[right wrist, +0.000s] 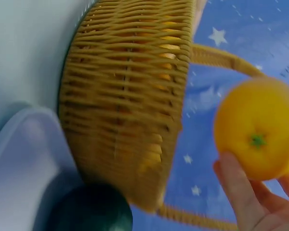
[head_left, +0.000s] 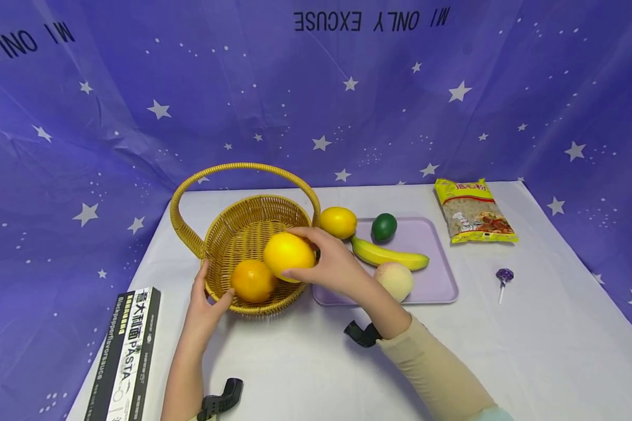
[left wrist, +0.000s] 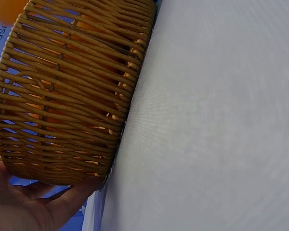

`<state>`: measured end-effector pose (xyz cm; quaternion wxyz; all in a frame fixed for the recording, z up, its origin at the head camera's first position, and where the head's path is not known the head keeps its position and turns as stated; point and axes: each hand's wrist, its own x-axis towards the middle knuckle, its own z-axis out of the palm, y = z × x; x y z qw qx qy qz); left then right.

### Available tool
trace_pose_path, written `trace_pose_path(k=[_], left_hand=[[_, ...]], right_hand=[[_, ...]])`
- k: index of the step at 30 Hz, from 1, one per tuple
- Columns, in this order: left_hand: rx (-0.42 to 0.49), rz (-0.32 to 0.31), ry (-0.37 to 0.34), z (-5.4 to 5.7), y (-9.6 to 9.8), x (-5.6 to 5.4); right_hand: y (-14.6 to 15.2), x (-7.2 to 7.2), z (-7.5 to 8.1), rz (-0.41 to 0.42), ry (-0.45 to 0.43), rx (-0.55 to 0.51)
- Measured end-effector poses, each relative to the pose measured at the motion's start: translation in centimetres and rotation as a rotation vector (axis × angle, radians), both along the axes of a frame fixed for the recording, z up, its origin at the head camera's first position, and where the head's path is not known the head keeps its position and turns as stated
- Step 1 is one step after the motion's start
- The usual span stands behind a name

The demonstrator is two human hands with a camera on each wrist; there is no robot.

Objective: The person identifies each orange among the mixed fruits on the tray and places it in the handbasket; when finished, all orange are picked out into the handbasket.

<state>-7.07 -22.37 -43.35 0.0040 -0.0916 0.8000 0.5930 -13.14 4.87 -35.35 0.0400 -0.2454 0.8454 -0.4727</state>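
Note:
My right hand holds a yellow-orange orange over the right side of a wicker basket. The right wrist view shows the green stem mark of that orange, with the fingers bent round it. A deeper-coloured orange lies inside the basket, near its front rim. At the basket's front left, my left hand grips the rim, thumb on the rim and fingers along the outer wall. From the left wrist, the hand is seen against the woven side.
Right of the basket, a lilac tray bears a banana, a peach and a dark green oval fruit. A lemon is at its back left corner. Farther out are a yellow food bag, a lollipop and a pasta box.

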Motion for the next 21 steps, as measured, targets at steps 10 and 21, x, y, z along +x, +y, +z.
trace_pose_path(k=[10,21], left_hand=[[-0.012,-0.004,-0.005,-0.1,-0.1,0.0],[-0.003,0.001,-0.013,0.1,0.1,0.1]], right_hand=[[-8.0,-4.7,-1.6,0.019,0.083,0.071],[-13.5,-6.7,-3.6,0.018,0.105,0.307]])
